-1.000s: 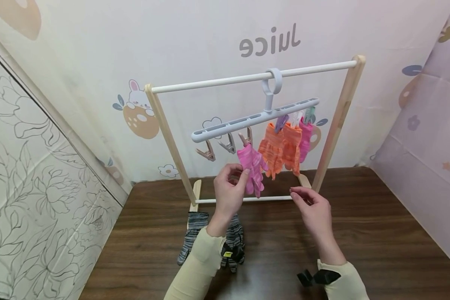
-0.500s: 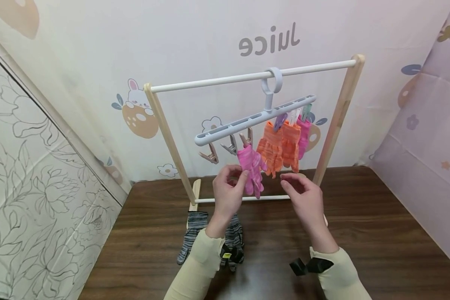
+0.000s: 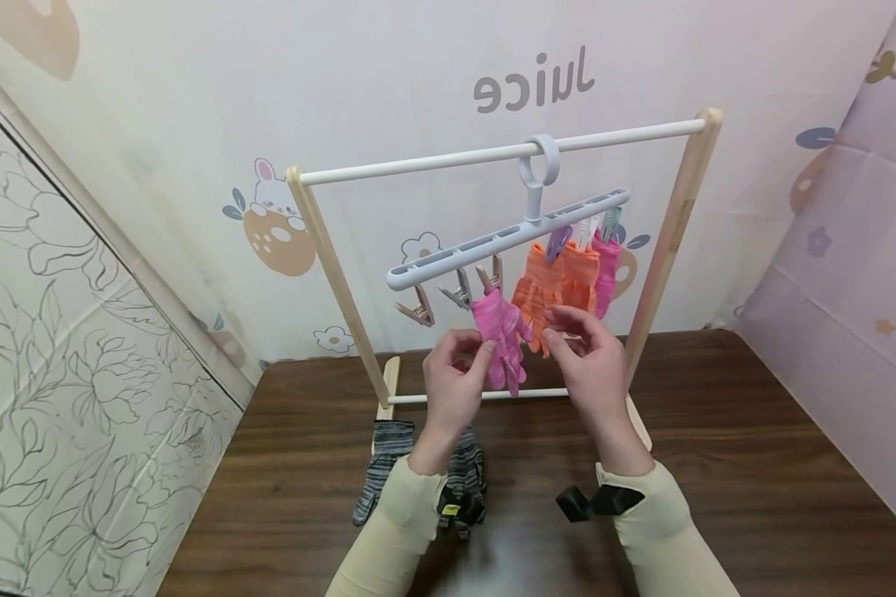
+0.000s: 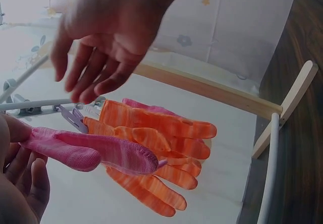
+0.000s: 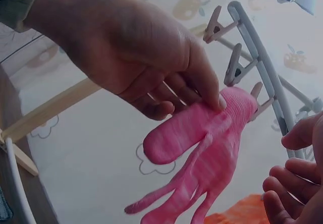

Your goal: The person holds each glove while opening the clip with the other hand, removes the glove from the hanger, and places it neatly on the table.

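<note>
A small pink knit glove (image 3: 499,332) hangs by its cuff from a beige clothespin (image 3: 490,274) on the grey hanger (image 3: 463,251). My left hand (image 3: 454,385) pinches the glove's side between thumb and fingers, which the right wrist view shows near its cuff. My right hand (image 3: 593,373) is just right of the glove, fingers loosely bent and holding nothing. In the head view it overlaps the lower part of two orange gloves (image 3: 541,269). These are clipped farther along the hanger by a purple clothespin (image 3: 558,243) and a white one, beside another pink glove (image 3: 606,265).
A rack with wooden posts (image 3: 336,282) and a white top rod (image 3: 433,163) carries the hanger. Two bare clothespins, one beige (image 3: 420,308) and one grey (image 3: 459,290), dangle at its left. Dark striped gloves (image 3: 392,460) lie on the wooden table (image 3: 284,481), partly under my left arm.
My right hand has moved left and up toward the pink glove. My left hand keeps its pinch on the glove. The hanger has swung slightly.
</note>
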### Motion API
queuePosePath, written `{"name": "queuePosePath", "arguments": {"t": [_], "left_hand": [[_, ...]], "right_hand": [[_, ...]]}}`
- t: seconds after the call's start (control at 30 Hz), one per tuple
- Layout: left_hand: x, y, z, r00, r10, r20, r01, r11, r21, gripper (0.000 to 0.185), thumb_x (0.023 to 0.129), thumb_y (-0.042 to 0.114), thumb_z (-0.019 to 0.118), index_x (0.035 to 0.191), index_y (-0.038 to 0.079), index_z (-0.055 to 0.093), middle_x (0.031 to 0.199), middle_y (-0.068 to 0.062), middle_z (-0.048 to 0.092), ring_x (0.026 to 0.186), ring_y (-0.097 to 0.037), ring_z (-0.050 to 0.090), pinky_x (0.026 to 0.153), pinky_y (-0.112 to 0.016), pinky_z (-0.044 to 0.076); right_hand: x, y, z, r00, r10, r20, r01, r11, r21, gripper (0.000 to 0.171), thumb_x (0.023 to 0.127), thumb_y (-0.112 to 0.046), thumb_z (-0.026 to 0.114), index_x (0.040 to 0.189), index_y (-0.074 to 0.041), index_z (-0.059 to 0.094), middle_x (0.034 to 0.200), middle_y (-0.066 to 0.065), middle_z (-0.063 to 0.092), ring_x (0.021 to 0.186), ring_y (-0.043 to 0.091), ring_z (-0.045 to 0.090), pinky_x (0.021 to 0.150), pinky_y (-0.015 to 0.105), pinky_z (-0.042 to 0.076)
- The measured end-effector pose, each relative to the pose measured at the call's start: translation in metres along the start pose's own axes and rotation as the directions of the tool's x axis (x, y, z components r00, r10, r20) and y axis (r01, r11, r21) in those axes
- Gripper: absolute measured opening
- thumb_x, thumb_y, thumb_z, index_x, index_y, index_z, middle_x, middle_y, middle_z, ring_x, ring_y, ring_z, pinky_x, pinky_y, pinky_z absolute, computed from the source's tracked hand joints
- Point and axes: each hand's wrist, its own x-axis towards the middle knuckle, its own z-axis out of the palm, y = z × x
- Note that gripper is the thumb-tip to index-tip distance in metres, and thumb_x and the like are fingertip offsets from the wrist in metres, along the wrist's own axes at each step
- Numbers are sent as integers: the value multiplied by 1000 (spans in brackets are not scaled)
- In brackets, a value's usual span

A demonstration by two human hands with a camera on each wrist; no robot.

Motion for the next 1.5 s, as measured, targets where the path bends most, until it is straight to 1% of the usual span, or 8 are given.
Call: {"name": "queuePosePath", "arguments": {"t": [0.13, 0.27, 0.47, 0.67, 0.9, 1.1, 1.17, 1.5], "left_hand": [[-1, 1, 0, 1000, 2, -8, -2, 1000, 0, 9, 89, -4, 70, 96, -7, 65, 90, -18, 66, 79, -27, 64, 60, -34, 52], [-1, 1, 0, 1000, -3, -13, 3, 1000, -6, 8, 89, -4, 70, 95, -7, 65, 88, -18, 66, 78, -27, 64, 61, -33, 52], [-2, 2, 0, 1000, -19, 0, 19, 1000, -15, 8, 89, -4, 70, 96, -6, 65, 89, -18, 67, 77, -27, 64, 61, -31, 51], [-2, 3, 0, 1000, -19, 11, 20, 1000, -20, 9, 90, -4, 69, 97, -6, 65, 89, -18, 68, 77, -29, 64, 61, -31, 51], [-2, 2, 0, 1000, -15, 20, 15, 999, -29, 9, 90, -3, 70, 98, -6, 66, 91, -17, 68, 78, -29, 65, 61, -33, 52], [-3, 2, 0, 1000, -14, 21, 15, 1000, -24, 9, 89, -3, 70, 97, -5, 67, 91, -16, 68, 78, -27, 64, 62, -32, 52], [-3, 2, 0, 1000, -13, 22, 13, 1000, -25, 8, 89, -3, 70, 97, -5, 67, 90, -16, 69, 77, -27, 64, 62, -32, 52], [-3, 3, 0, 999, -18, 31, 18, 1000, -20, 8, 89, -3, 70, 97, -5, 67, 90, -16, 69, 77, -27, 64, 63, -33, 53]], "right_hand": [[5, -6, 5, 1000, -25, 10, 25, 1000, -10, 35, 93, -12, 71, 125, 1, 64, 116, 13, 67, 101, 12, 63, 86, 19, 50], [10, -11, 10, 998, -50, 27, 49, 999, 18, 35, 93, -11, 71, 125, 2, 63, 116, 15, 67, 102, 15, 62, 88, 21, 50], [18, -19, 16, 994, -107, 37, 106, 994, 4, 35, 92, -11, 72, 125, 0, 64, 115, 13, 67, 104, 19, 62, 91, 24, 49], [24, -26, 22, 994, -99, 45, 98, 995, 27, 40, 92, -10, 72, 129, 0, 61, 119, 16, 64, 102, 23, 62, 90, 25, 51], [33, -32, 31, 990, -121, 68, 118, 992, 43, 42, 90, -12, 74, 129, -1, 61, 122, 12, 63, 106, 36, 62, 90, 28, 53], [39, -34, 39, 990, -124, 69, 125, 992, -13, 45, 89, -19, 77, 128, -3, 62, 120, 9, 64, 105, 31, 62, 92, 46, 52], [40, -34, 40, 990, -126, 62, 128, 991, -26, 44, 88, -20, 78, 126, -3, 63, 119, 10, 64, 104, 30, 62, 92, 48, 52], [42, -39, 50, 993, -118, 28, 119, 993, -26, 47, 84, -21, 82, 123, -1, 63, 112, 10, 65, 99, 28, 62, 87, 39, 54]]}}
